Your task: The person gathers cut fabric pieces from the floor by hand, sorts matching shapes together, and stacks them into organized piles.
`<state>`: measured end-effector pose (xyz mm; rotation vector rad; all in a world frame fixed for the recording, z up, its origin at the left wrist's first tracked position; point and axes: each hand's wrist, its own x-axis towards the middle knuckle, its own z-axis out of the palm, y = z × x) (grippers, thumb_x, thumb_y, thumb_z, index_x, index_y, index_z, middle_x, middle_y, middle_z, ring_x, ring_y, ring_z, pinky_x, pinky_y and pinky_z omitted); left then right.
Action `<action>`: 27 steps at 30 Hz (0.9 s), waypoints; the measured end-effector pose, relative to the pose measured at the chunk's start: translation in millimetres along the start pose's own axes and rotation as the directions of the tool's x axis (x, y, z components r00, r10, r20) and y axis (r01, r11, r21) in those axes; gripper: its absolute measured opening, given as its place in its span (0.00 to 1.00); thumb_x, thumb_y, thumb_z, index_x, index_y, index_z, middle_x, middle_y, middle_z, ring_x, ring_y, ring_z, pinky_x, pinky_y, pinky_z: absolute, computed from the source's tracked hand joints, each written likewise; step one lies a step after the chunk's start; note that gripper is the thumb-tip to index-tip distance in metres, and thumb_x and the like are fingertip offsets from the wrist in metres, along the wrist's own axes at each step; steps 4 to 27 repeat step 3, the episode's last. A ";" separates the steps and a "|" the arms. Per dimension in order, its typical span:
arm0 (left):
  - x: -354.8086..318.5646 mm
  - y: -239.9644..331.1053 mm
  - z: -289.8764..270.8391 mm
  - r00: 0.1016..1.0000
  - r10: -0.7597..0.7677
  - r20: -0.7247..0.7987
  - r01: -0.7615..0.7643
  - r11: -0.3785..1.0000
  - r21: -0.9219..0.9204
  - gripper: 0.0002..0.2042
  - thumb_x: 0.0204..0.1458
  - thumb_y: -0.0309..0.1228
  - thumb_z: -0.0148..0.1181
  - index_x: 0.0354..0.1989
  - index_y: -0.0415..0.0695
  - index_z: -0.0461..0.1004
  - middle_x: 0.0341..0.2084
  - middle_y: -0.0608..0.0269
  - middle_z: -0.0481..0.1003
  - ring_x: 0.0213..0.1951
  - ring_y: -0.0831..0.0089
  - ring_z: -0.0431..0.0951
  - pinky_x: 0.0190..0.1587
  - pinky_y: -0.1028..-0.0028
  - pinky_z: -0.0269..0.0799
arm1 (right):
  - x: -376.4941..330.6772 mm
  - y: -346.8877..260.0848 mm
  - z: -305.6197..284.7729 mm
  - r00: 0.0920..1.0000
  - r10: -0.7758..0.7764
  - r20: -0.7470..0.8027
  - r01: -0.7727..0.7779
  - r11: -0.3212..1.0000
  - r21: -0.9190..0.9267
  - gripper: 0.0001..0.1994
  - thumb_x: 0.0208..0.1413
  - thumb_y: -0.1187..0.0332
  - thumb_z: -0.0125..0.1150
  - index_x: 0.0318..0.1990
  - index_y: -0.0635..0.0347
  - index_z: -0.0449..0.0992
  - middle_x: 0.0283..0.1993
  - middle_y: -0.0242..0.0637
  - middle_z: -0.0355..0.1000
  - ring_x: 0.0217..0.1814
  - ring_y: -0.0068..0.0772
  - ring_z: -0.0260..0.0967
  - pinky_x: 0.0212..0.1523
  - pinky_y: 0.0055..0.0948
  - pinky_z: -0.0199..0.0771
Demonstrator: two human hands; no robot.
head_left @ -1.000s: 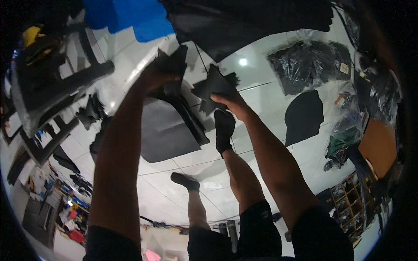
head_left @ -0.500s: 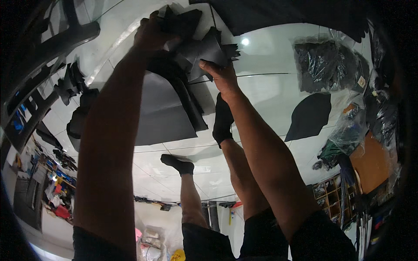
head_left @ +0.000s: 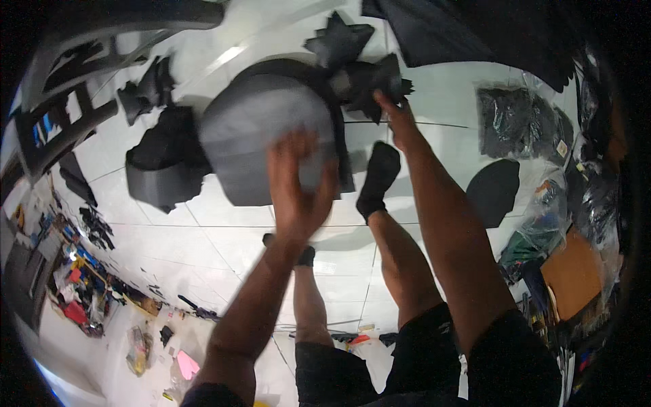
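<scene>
My right hand [head_left: 402,122] grips a bundle of dark grey cut pieces [head_left: 380,78] with jagged, pointed edges, its thumb on the near side. My left hand [head_left: 298,180], blurred by motion, is over a stack of large, round-topped dark grey sheets [head_left: 247,129]. Its thumb stands apart from the fingers, and nothing shows in it. I cannot tell whether it touches the top sheet. Just beyond the right hand's bundle lies a second pile of pointed dark pieces [head_left: 339,39] on the white tiled floor.
Left of the stack lie another dark pile [head_left: 166,166] and smaller dark pieces [head_left: 149,88]. A black frame [head_left: 156,20] stands far left. At right are a single dark cut piece [head_left: 494,193] and plastic-wrapped dark goods [head_left: 515,119]. My socked foot [head_left: 381,169] is near the stack.
My left hand has let go of the far pointed pieces and drawn back toward me over the large stack. My right hand still holds its bundle. The view has shifted.
</scene>
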<state>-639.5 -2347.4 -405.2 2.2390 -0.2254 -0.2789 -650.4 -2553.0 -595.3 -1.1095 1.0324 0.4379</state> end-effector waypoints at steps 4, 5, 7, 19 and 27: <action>-83.9 13.3 -57.7 0.908 -0.417 0.043 0.411 0.864 -0.291 0.14 0.51 0.24 0.57 0.47 0.39 0.68 0.49 0.54 0.68 0.54 0.63 0.67 0.55 0.64 0.64 | -25.1 -21.7 -2.4 0.988 0.110 0.104 -0.102 0.991 -0.085 0.39 0.48 0.51 0.67 0.64 0.55 0.58 0.62 0.40 0.62 0.68 0.30 0.52 0.66 0.43 0.44; -83.9 13.3 -57.7 0.908 -0.417 0.043 0.411 0.864 -0.291 0.14 0.51 0.24 0.57 0.47 0.39 0.68 0.49 0.54 0.68 0.54 0.63 0.67 0.55 0.64 0.64 | -25.1 -21.7 -2.4 0.988 0.110 0.104 -0.102 0.991 -0.085 0.39 0.48 0.51 0.67 0.64 0.55 0.58 0.62 0.40 0.62 0.68 0.30 0.52 0.66 0.43 0.44; -83.9 13.3 -57.7 0.908 -0.417 0.043 0.411 0.864 -0.291 0.14 0.51 0.24 0.57 0.47 0.39 0.68 0.49 0.54 0.68 0.54 0.63 0.67 0.55 0.64 0.64 | -25.1 -21.7 -2.4 0.988 0.110 0.104 -0.102 0.991 -0.085 0.39 0.48 0.51 0.67 0.64 0.55 0.58 0.62 0.40 0.62 0.68 0.30 0.52 0.66 0.43 0.44; -83.9 13.3 -57.7 0.908 -0.417 0.043 0.411 0.864 -0.291 0.14 0.51 0.24 0.57 0.47 0.39 0.68 0.49 0.54 0.68 0.54 0.63 0.67 0.55 0.64 0.64 | -25.1 -21.7 -2.4 0.988 0.110 0.104 -0.102 0.991 -0.085 0.39 0.48 0.51 0.67 0.64 0.55 0.58 0.62 0.40 0.62 0.68 0.30 0.52 0.66 0.43 0.44; -83.9 13.3 -57.7 0.908 -0.417 0.043 0.411 0.864 -0.291 0.14 0.51 0.24 0.57 0.47 0.39 0.68 0.49 0.54 0.68 0.54 0.63 0.67 0.55 0.64 0.64 | -25.1 -21.7 -2.4 0.988 0.110 0.104 -0.102 0.991 -0.085 0.39 0.48 0.51 0.67 0.64 0.55 0.58 0.62 0.40 0.62 0.68 0.30 0.52 0.66 0.43 0.44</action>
